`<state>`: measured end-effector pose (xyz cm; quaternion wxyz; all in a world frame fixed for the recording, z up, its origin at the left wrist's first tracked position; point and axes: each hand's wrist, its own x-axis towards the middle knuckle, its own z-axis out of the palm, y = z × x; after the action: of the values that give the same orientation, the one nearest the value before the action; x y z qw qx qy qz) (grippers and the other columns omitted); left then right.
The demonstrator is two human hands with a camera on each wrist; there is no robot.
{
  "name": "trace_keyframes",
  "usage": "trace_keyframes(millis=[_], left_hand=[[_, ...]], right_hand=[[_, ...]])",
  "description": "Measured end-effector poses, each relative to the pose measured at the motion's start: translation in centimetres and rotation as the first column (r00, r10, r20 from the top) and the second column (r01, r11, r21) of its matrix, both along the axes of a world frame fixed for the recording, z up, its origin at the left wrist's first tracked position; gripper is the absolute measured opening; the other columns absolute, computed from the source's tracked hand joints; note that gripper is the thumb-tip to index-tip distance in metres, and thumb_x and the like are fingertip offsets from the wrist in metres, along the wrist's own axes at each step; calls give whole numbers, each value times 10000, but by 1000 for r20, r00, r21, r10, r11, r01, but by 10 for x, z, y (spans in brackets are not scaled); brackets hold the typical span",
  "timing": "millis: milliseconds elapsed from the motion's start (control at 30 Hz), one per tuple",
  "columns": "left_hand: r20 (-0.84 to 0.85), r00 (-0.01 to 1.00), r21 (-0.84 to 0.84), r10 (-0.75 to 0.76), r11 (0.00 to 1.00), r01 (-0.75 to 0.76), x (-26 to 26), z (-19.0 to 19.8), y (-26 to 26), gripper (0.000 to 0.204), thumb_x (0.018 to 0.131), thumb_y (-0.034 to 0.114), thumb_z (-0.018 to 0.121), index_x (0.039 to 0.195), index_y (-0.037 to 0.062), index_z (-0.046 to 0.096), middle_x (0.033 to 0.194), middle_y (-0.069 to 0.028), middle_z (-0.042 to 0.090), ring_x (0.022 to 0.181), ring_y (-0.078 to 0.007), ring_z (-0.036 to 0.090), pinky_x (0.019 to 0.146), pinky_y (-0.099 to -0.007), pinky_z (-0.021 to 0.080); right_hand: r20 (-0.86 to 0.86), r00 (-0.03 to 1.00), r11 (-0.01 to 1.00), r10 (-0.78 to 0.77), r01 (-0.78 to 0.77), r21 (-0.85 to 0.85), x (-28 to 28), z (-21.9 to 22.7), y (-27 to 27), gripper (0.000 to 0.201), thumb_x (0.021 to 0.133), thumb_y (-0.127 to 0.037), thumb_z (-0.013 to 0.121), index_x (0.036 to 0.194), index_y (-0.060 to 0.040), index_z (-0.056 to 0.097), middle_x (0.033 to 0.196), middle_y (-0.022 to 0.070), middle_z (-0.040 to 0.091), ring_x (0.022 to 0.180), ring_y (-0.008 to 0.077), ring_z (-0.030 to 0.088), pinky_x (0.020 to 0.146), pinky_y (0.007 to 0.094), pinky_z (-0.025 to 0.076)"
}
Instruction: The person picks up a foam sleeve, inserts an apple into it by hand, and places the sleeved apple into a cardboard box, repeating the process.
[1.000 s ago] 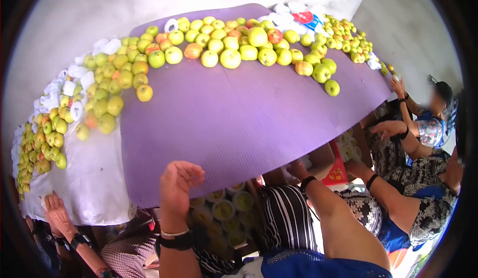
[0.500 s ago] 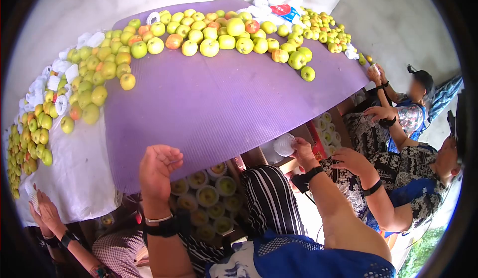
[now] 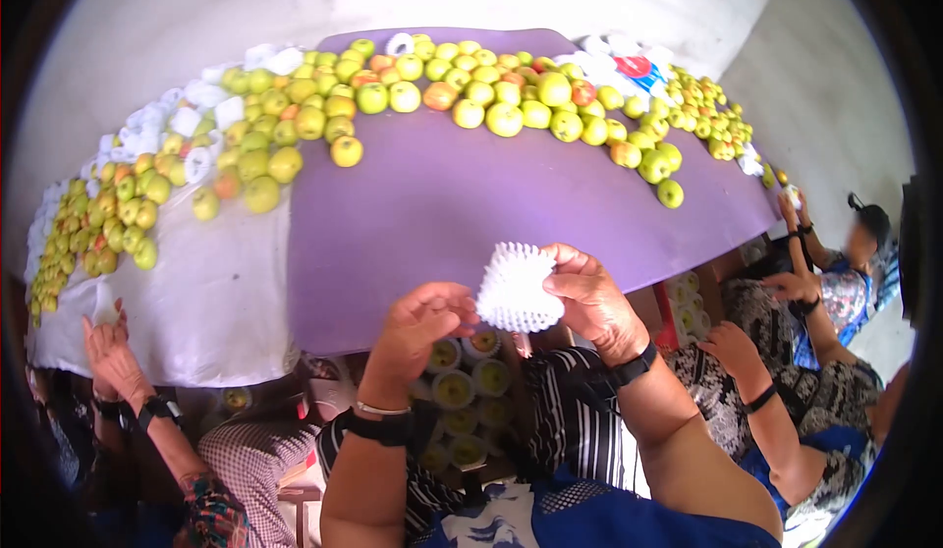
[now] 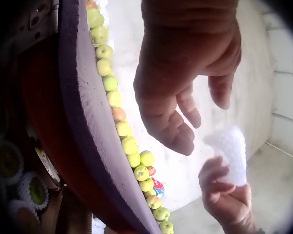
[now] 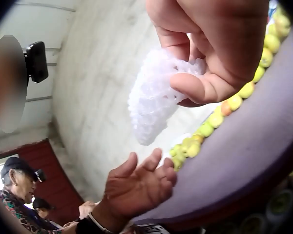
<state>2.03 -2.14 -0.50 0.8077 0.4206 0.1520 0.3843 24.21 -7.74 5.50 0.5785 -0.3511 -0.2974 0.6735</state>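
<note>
A white foam fruit net (image 3: 516,288) is pinched between the thumb and fingers of my right hand (image 3: 599,302), in front of the purple mat's near edge. In the right wrist view the net (image 5: 151,97) looks flattened, and my right thumb (image 5: 188,87) presses on its end. My left hand (image 3: 417,327) is beside the net's left side, fingers loosely bent and holding nothing. A gap shows between my left hand (image 4: 185,83) and the net (image 4: 229,151) in the left wrist view.
Yellow-green apples (image 3: 504,119) line the back of the purple mat (image 3: 442,204). White foam nets (image 3: 196,94) lie behind the apples at left. Below the table edge is a box of netted apples (image 3: 454,389). Other people's hands are at left (image 3: 116,356) and right (image 3: 732,352).
My right hand has come up from beside the box at right, bringing the foam net in front of me. My left hand has moved right, close to it. The head view has shifted.
</note>
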Motion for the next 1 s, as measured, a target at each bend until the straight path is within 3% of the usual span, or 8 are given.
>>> trace_keyframes(millis=[433, 500, 533, 600, 633, 700, 833, 1000], left_hand=[[63, 935, -117, 350, 933, -342, -25, -5, 17, 383, 806, 88, 618, 1163, 7, 506, 1054, -93, 610, 934, -181, 602, 757, -309, 502], [-75, 875, 25, 478, 878, -478, -22, -5, 17, 370, 802, 10, 576, 1165, -1, 505, 1059, -95, 608, 947, -170, 597, 791, -300, 491], [-77, 873, 29, 481, 877, -480, -21, -4, 18, 370, 802, 10, 576, 1165, -1, 505, 1059, -95, 608, 947, -170, 597, 791, -300, 491], [-64, 857, 27, 511, 860, -510, -21, -3, 17, 351, 777, -56, 544, 1124, -8, 517, 1029, -80, 609, 923, -152, 593, 806, -285, 476], [-68, 856, 29, 513, 858, -512, -21, -4, 17, 351, 777, -56, 544, 1124, -8, 517, 1029, -80, 609, 923, -152, 593, 806, -285, 476], [-125, 842, 98, 525, 851, -517, -21, -9, 17, 324, 743, -78, 547, 1059, -7, 529, 982, -60, 609, 887, -136, 589, 796, -269, 466], [-175, 844, 104, 508, 862, -497, -18, -8, 16, 314, 711, -99, 531, 1010, -4, 532, 951, -44, 605, 863, -120, 583, 788, -255, 457], [-254, 803, 131, 539, 842, -524, -15, -19, 19, 322, 704, -109, 455, 998, -3, 533, 947, -46, 603, 869, -114, 581, 786, -255, 455]], right_hand=[[287, 955, 989, -75, 35, 142, -88, -53, 71, 235, 807, 13, 564, 1033, -49, 566, 905, 33, 595, 771, 97, 563, 654, 219, 469], [610, 680, 902, -406, 189, 389, -93, -64, 68, 236, 809, -5, 580, 1039, -51, 558, 927, 39, 584, 788, 107, 547, 702, 232, 463], [607, 684, 901, -405, 188, 390, -93, -62, 66, 236, 809, -5, 580, 1039, -51, 558, 927, 39, 584, 788, 107, 547, 702, 232, 463], [647, 546, 776, -531, 8, 631, -90, -54, 62, 254, 793, -20, 615, 1038, -41, 551, 953, 36, 573, 830, 112, 531, 751, 256, 451], [645, 550, 776, -530, 8, 630, -88, -56, 63, 254, 793, -20, 615, 1038, -41, 551, 953, 36, 573, 830, 112, 531, 751, 256, 451], [518, 850, 943, -91, -93, 319, -85, -64, 63, 283, 762, -30, 657, 1024, -51, 554, 980, 27, 555, 857, 120, 521, 781, 273, 444], [534, 845, 975, -30, -93, 202, -76, -58, 60, 317, 728, -17, 680, 1015, -51, 551, 968, 17, 545, 895, 131, 513, 802, 286, 439], [590, 788, 856, -176, -174, 488, -76, -61, 63, 295, 701, 7, 682, 958, -58, 553, 950, 7, 531, 899, 139, 503, 820, 294, 418]])
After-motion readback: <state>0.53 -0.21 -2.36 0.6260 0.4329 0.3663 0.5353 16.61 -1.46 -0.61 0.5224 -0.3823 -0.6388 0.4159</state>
